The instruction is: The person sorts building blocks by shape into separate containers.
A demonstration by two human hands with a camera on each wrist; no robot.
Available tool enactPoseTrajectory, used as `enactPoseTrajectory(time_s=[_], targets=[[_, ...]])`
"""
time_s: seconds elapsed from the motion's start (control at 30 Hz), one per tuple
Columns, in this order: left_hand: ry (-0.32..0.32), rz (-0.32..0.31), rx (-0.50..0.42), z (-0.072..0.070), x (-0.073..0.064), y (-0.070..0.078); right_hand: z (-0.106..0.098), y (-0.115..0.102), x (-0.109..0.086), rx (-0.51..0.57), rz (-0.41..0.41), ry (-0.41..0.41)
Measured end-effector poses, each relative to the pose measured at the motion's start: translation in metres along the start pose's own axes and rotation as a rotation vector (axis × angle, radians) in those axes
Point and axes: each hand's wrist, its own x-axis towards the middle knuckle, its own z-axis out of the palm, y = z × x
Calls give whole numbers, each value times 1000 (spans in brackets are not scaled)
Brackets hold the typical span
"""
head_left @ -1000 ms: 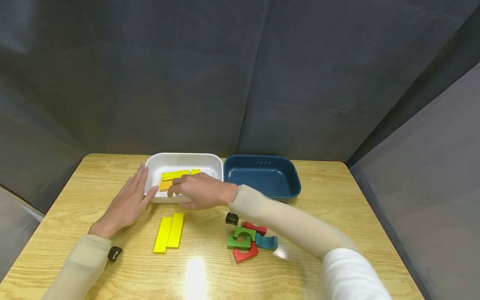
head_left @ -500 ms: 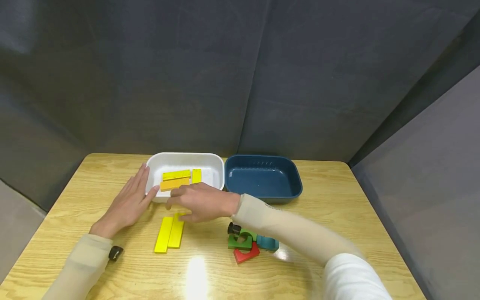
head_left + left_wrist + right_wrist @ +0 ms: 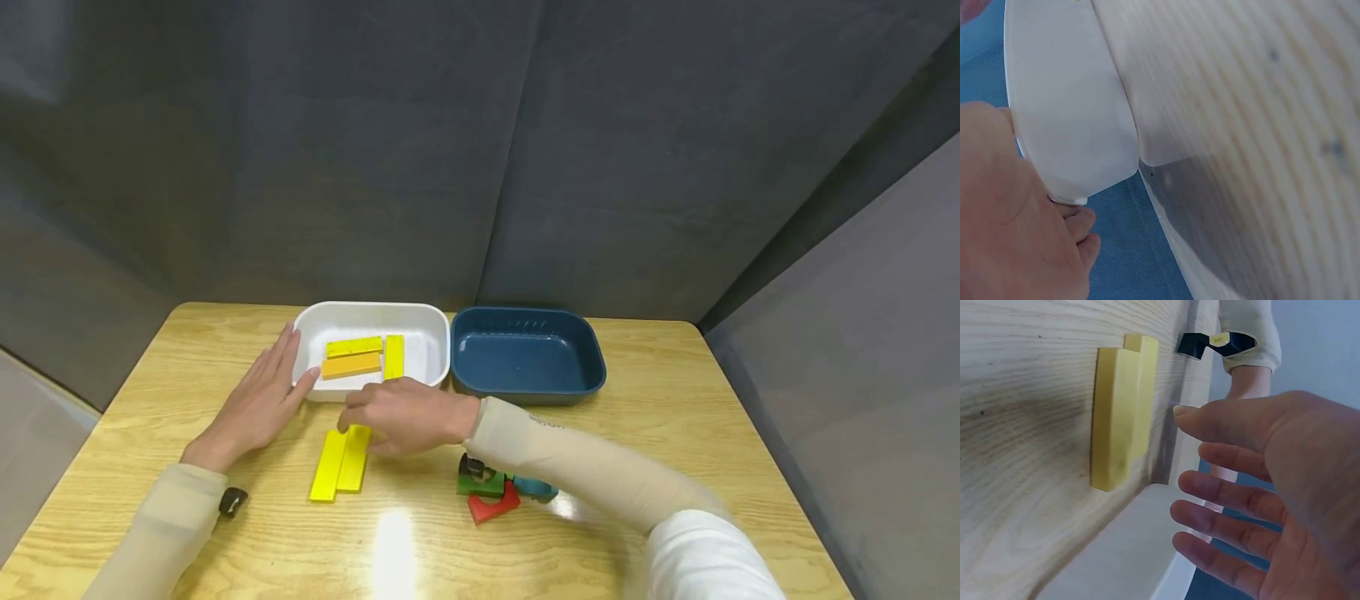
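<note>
The left grip (image 3: 255, 404) is lying against the end of the white tub (image 3: 427, 346) with its fingers straight, probably to stop it sliding. The right grip (image 3: 408, 415) is hovering just by two yellow blocks (image 3: 327, 467) on the bench (image 3: 637, 379); its fingers are bending softly and holding nothing. Those blocks are lying side by side, likely so they are easy to pick up. A blue tub (image 3: 528, 358) is sitting beside the white one, maybe so both are staying in reach.

Now I'm counting: two tubs, two yellow blocks on the bench, and two more yellow sticks (image 3: 355, 347) plus one orange block (image 3: 351, 365) inside the white tub. One red curvy block (image 3: 495, 504) is showing, with green and blue ones (the right arm (image 3: 592, 454) is hiding some, so I'm not sure how many).
</note>
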Motion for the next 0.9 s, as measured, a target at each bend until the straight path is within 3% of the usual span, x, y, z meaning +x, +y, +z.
enactPoseTrajectory(time_s=[0.33,0.9], targets=[[-5,-15,2,0,1,0,14,-1,2,38,19,-40],[1,-7,0,1,0,-1,41,6,20,-75,-31,-16]])
